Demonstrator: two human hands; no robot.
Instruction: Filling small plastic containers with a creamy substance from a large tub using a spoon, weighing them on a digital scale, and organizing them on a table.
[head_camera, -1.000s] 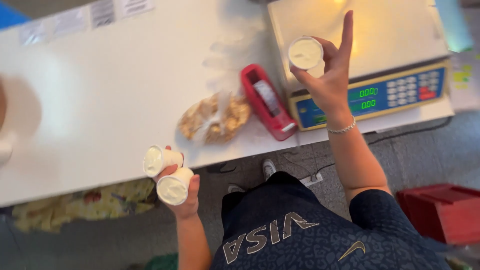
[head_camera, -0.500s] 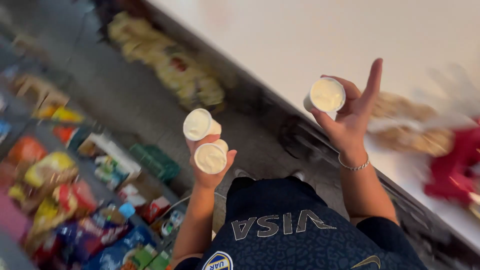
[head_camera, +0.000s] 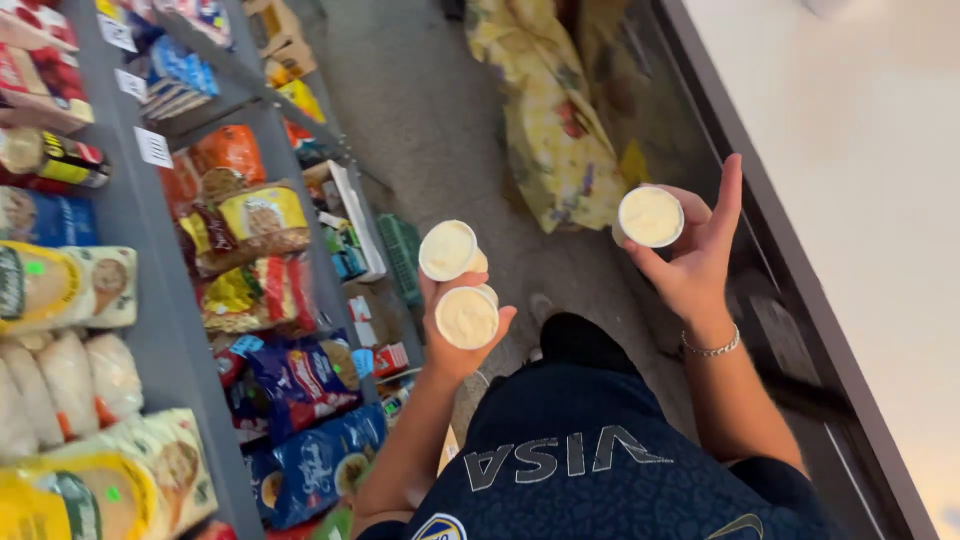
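Note:
My left hand (head_camera: 455, 345) grips two small round white tubs, one (head_camera: 448, 250) stacked just above the other (head_camera: 467, 316), their pale lids facing up. My right hand (head_camera: 695, 255), with a thin bracelet on the wrist, is raised palm up and holds a third white tub (head_camera: 650, 216) in its fingertips, thumb stretched upward. Both hands hover over the floor in front of my dark patterned shirt (head_camera: 600, 470), about a hand's width apart.
Grey shop shelves (head_camera: 150, 260) packed with colourful snack bags and packets run down the left. Yellow patterned sacks (head_camera: 555, 130) lie on the grey floor ahead. A white counter (head_camera: 860, 180) with a dark front edge runs along the right.
The view has swung from the counter with the scale to the shelf aisle; the counter now lies at the right. Both hands have kept hold of their tubs.

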